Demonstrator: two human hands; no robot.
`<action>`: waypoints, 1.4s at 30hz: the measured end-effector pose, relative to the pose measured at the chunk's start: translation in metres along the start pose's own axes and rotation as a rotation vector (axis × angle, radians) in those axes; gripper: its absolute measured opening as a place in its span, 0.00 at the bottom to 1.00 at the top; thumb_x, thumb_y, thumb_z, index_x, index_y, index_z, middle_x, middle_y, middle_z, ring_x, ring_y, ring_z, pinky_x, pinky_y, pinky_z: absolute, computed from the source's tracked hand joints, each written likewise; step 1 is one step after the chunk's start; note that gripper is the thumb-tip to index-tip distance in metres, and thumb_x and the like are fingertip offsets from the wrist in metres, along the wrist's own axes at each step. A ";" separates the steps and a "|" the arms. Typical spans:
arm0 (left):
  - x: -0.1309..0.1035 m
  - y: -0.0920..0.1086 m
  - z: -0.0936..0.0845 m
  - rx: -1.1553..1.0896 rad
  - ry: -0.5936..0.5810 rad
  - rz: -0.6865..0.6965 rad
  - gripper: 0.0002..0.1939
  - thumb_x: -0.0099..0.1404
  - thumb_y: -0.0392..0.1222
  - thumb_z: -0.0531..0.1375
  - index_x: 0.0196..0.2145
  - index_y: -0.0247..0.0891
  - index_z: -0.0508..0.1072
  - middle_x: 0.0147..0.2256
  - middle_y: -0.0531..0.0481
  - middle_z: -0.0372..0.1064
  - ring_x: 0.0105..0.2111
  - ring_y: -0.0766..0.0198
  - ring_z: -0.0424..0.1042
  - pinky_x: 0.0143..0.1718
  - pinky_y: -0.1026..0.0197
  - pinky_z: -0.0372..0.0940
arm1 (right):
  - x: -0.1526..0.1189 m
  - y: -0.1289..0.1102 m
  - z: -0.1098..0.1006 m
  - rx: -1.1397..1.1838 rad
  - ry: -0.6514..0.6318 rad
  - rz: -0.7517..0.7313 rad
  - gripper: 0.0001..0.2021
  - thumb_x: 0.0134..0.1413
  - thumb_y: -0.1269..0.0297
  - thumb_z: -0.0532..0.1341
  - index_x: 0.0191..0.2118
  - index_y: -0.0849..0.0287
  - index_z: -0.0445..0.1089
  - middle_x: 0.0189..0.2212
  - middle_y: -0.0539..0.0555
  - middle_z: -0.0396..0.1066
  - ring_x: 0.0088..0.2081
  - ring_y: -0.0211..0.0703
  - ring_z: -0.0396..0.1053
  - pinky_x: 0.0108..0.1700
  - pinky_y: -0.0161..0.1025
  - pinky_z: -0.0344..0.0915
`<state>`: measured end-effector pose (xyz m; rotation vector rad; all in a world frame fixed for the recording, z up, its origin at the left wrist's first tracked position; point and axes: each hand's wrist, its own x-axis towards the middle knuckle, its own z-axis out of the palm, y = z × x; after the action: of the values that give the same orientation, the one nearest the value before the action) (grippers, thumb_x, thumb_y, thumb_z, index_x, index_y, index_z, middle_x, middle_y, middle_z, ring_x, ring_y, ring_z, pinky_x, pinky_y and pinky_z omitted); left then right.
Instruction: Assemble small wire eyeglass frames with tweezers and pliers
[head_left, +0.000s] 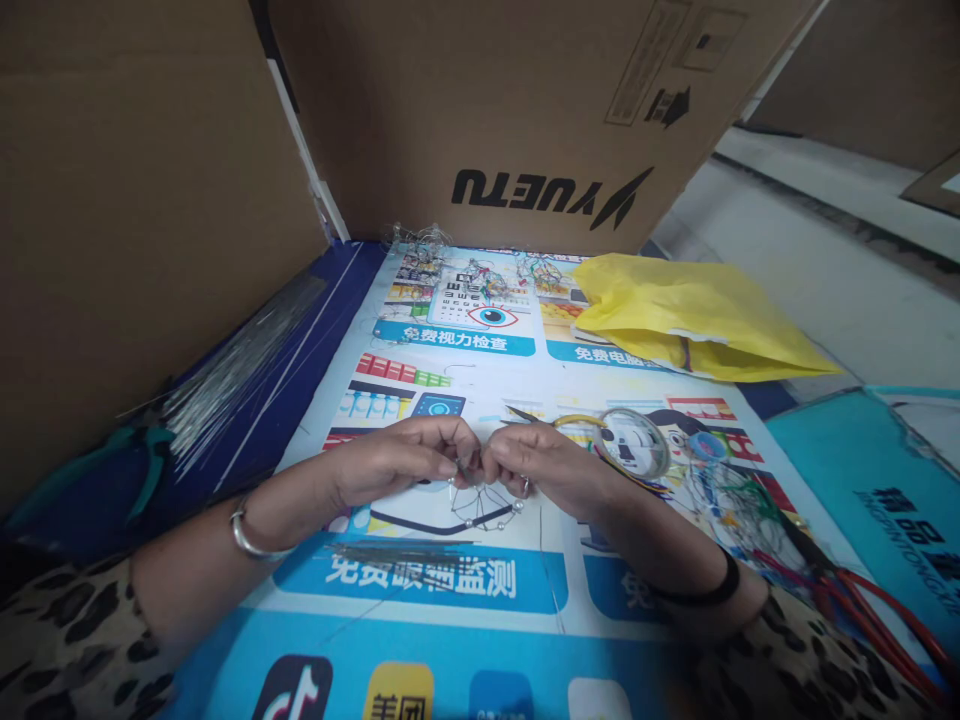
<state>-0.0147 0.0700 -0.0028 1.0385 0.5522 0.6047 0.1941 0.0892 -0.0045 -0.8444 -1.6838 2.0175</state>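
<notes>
Both hands meet above the middle of the printed sheet, with a small wire piece with white beads (487, 508) between them and hanging below the fingertips. My left hand (420, 452) is closed, thumb and fingers pinching the piece's upper edge. Beside it, nearly touching, my right hand (544, 462) is also closed on the piece, its fingers curled. The exact grip point is hidden by the fingers. Below the hands lies a bundle of thin dark wires (405, 550) on the sheet. Behind my right wrist is a round clear container (634, 443), near yellow-handled scissors (577, 420).
Cardboard walls (465, 120) stand behind and at the left. Long silvery wires (232, 370) and teal-handled pliers (154, 455) lie left. A yellow bag (690, 310), tangled wires (739, 505) and a red-handled tool (870, 600) are at the right. More wire pieces (424, 243) lie at the back.
</notes>
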 end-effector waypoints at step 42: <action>0.001 0.000 -0.007 0.022 0.177 -0.009 0.15 0.54 0.38 0.62 0.40 0.33 0.69 0.30 0.48 0.67 0.24 0.71 0.62 0.24 0.67 0.56 | -0.003 -0.007 -0.007 -0.077 0.167 0.051 0.14 0.44 0.59 0.64 0.36 0.60 0.67 0.21 0.44 0.59 0.21 0.28 0.54 0.21 0.29 0.51</action>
<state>-0.0187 0.0750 -0.0057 1.0083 0.7194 0.6885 0.2002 0.0934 0.0021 -1.0604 -1.6704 1.8673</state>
